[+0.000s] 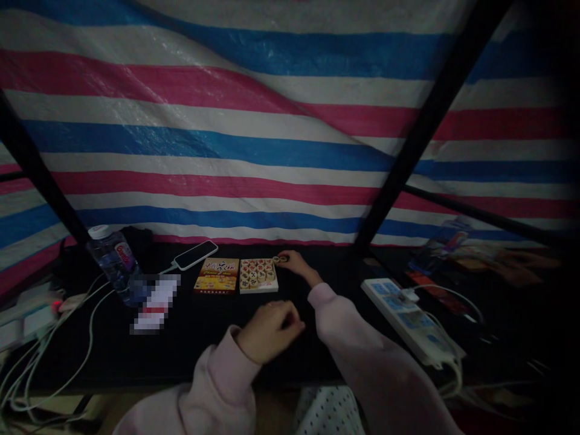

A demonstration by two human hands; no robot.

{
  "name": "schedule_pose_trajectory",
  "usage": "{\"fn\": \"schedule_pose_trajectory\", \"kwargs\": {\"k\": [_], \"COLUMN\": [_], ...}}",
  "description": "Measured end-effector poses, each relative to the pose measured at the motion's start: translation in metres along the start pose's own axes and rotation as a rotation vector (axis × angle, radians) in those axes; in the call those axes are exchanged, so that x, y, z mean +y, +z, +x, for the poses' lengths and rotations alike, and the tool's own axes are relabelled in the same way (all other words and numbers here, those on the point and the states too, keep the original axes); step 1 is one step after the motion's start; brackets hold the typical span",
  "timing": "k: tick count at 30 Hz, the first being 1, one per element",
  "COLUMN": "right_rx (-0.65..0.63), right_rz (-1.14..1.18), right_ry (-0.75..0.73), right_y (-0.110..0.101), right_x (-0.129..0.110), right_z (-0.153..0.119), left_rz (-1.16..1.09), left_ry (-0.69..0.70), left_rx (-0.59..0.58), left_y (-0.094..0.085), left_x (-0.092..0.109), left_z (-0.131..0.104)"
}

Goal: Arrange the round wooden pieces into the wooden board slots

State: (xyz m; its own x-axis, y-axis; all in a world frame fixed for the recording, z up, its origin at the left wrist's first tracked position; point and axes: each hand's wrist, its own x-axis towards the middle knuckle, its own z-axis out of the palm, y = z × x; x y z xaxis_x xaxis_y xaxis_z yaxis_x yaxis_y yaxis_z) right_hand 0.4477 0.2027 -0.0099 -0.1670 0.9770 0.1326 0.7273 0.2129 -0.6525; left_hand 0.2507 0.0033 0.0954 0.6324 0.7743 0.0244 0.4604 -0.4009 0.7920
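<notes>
A white box lies on the black table, filled with several round Chinese chess pieces in rows, with red and dark characters. At its upper right corner my right hand has its fingers closed on a Chinese chess piece; another piece sits just left of the fingertips. My left hand hovers in front of the box, nearer to me, its fingers curled in toward the thumb; whether anything is inside is hidden. Touching or nearly touching the box's left side is its yellow and brown lid.
A phone on a cable lies behind the lid. To the left stand a water bottle, a blurred-out packet and tangled white cables. A power strip lies right. A striped sheet and black poles close the back.
</notes>
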Motion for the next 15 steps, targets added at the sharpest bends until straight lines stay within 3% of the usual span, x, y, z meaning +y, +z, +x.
{"fn": "schedule_pose_trajectory", "kwargs": {"k": [3,8,11,13,14,15], "right_rx": [-0.011,-0.008,0.136,0.175,0.087,-0.088], "right_rz": [-0.049,-0.255,-0.503,-0.500,-0.431,-0.329], "right_ry": [0.024,0.095,0.079,0.049,0.016,0.002], "right_y": [0.000,-0.012,-0.020,-0.018,-0.013,-0.005], "right_x": [-0.006,-0.033,-0.077,-0.119,-0.141,-0.163], "right_z": [-0.001,-0.008,-0.030,-0.061,-0.081,-0.102], "left_rz": [0.376,0.494,0.511,0.510,0.509,0.504], "left_ry": [-0.245,-0.363,-0.383,-0.400,-0.417,-0.435], "left_rx": [0.191,0.258,0.310,0.357,0.385,0.417], "left_y": [-0.028,-0.056,-0.072,-0.085,-0.091,-0.096], "left_x": [-0.047,-0.097,-0.111,-0.119,-0.124,-0.129], "left_z": [0.014,0.017,0.023,0.033,0.040,0.047]}}
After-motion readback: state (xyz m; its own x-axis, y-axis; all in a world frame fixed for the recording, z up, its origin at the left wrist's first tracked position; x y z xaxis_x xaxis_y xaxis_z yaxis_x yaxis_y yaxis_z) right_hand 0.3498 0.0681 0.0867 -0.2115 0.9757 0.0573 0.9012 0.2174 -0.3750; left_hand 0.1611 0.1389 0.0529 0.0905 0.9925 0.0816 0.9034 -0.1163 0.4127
